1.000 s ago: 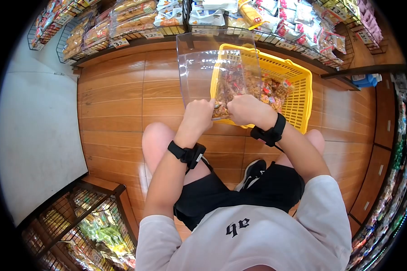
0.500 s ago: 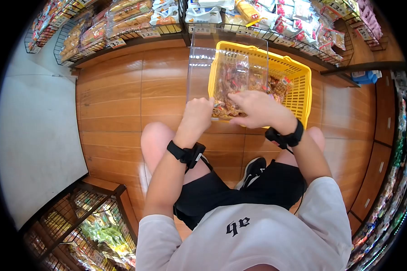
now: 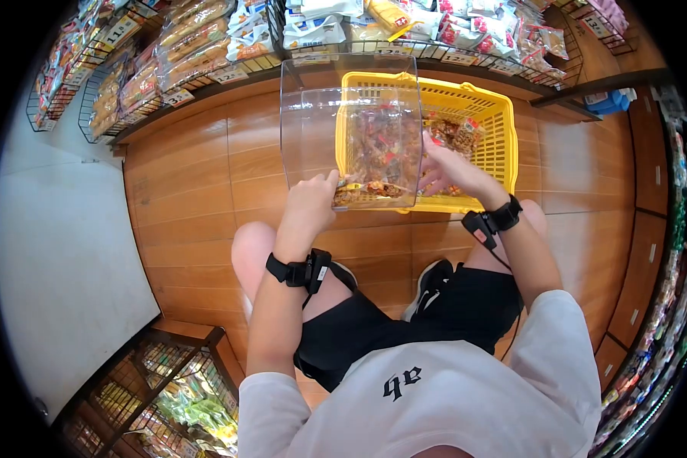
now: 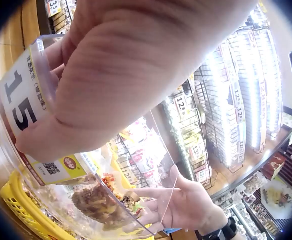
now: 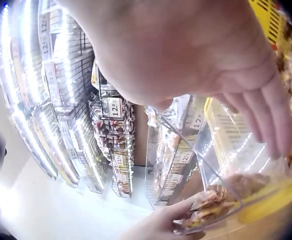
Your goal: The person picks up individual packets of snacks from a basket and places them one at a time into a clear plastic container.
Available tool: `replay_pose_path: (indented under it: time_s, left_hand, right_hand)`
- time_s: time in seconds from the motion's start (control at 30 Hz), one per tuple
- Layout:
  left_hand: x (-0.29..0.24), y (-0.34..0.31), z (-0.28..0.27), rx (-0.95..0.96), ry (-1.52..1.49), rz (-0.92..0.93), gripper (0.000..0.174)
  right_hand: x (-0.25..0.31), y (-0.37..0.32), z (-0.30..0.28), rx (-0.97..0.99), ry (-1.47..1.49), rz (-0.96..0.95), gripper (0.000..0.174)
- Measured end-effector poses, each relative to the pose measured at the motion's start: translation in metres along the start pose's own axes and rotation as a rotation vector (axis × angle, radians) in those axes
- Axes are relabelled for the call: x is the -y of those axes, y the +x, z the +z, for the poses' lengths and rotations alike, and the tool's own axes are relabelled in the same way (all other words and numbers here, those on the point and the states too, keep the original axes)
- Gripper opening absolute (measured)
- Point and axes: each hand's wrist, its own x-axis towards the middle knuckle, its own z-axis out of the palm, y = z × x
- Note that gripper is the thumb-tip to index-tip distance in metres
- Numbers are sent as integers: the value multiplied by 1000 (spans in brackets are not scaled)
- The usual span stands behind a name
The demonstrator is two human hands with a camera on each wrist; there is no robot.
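Observation:
The left hand (image 3: 311,204) grips the near wall of a clear plastic box (image 3: 307,126), tilted over the left part of a yellow basket (image 3: 504,153). In the left wrist view, this hand (image 4: 126,65) has its thumb on a printed label (image 4: 18,87) and fingers behind the wall. Small wrapped packets (image 3: 382,188) lie inside the box near that wall; more packets (image 3: 467,136) are in the basket. Extended fingers of the right hand (image 3: 462,172) are beside the box's right side, above the basket; contact is unclear. The right wrist view shows this hand (image 5: 201,55) with straight fingers.
Wire shelves (image 3: 229,74) of bagged goods run along the far side. Another rack (image 3: 160,397) stands at lower left, beside a white surface (image 3: 69,252). Wooden drawers (image 3: 640,267) line the right. The person's knees and shoes are near the basket on the tiled floor (image 3: 183,175).
The right hand has left the box's near edge and moved right, its fingers extending beside the box. The box has shifted slightly left over the basket, with the left hand still gripping it.

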Motion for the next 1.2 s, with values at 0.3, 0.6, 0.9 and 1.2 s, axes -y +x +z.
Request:
replay_pose_path:
  time_s: [0.3, 0.6, 0.9, 1.2]
  left_hand:
    - [-25, -5, -19, 44, 41, 42, 85]
    - [-17, 0, 6, -89, -276, 102, 68]
    - [-26, 3, -4, -75, -248, 203, 71]
    - [-20, 13, 1, -84, -156, 200, 71]
  right_hand:
    - [25, -10, 34, -78, -529, -479, 37]
    - [59, -9, 46, -60, -476, -386, 18]
    - [47, -4, 40, -76, -331, -364, 26]
    - [38, -2, 25, -40, -347, -494, 38]
